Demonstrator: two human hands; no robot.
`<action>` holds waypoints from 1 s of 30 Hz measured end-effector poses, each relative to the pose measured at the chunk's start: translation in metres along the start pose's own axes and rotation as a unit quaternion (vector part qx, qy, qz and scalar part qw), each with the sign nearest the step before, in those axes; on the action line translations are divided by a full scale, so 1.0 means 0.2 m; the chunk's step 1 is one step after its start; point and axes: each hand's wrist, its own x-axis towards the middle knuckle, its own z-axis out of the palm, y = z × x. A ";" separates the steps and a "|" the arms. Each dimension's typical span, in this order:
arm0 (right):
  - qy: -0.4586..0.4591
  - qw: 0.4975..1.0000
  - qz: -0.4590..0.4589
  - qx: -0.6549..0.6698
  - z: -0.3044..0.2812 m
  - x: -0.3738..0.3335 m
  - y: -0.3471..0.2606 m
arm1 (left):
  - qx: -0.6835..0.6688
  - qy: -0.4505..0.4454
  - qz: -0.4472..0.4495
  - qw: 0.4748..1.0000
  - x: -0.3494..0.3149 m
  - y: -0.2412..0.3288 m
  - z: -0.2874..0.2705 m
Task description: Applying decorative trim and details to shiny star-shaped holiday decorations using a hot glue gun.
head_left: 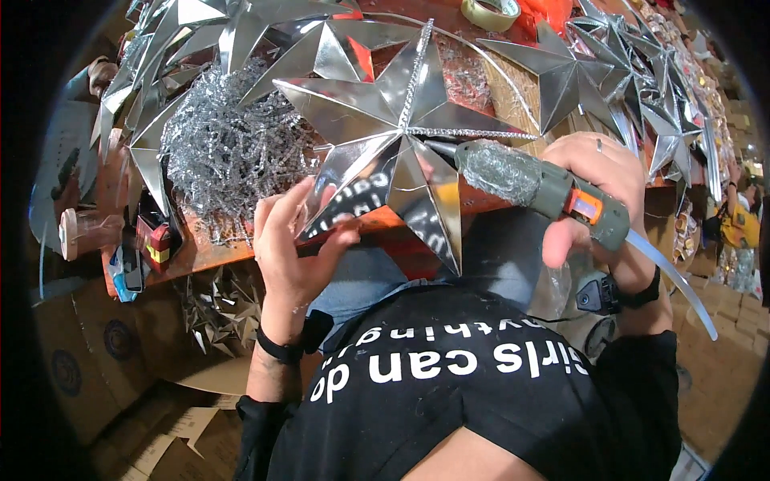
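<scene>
A shiny silver five-pointed star [419, 172] with folded facets is tilted over the table's near edge. Beaded silver trim runs along two of its ridges, the top one and the one to the right. My left hand [290, 240] grips the lower-left point between fingers and thumb. In my right hand [597, 172] is a dark green glue gun [517, 178], its front wrapped in clear film and a translucent glue stick [674, 276] trailing from the back. The gun's dark nozzle is close to the star's centre; whether it touches, I cannot tell.
A tangled heap of silver trim [233, 148] lies left of the star on the red-orange table [212, 255]. Several silver stars [577, 76] crowd the far side. A tape roll [491, 12] sits at the back. Cardboard boxes [104, 353] stand at lower left.
</scene>
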 end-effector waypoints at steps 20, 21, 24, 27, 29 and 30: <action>-0.001 0.999 -0.038 -0.033 0.07 0.02 0.09 | -0.169 0.170 -0.080 0.968 -0.05 -0.18 0.06; -0.001 0.998 -0.043 -0.040 0.07 0.02 0.09 | -0.156 0.174 -0.075 0.970 -0.05 -0.18 0.07; -0.002 0.998 -0.052 -0.047 0.07 0.00 0.10 | -0.165 0.193 -0.075 0.964 -0.04 -0.20 0.09; -0.020 0.997 -0.059 -0.046 0.05 -0.02 0.09 | -0.173 0.205 -0.059 0.962 -0.04 -0.21 0.10; -0.038 0.997 -0.058 -0.045 0.04 -0.03 0.09 | -0.176 0.206 -0.053 0.961 -0.04 -0.22 0.10; -0.039 0.996 -0.071 -0.044 0.04 -0.05 0.10 | -0.193 0.183 -0.019 0.964 -0.03 -0.22 0.10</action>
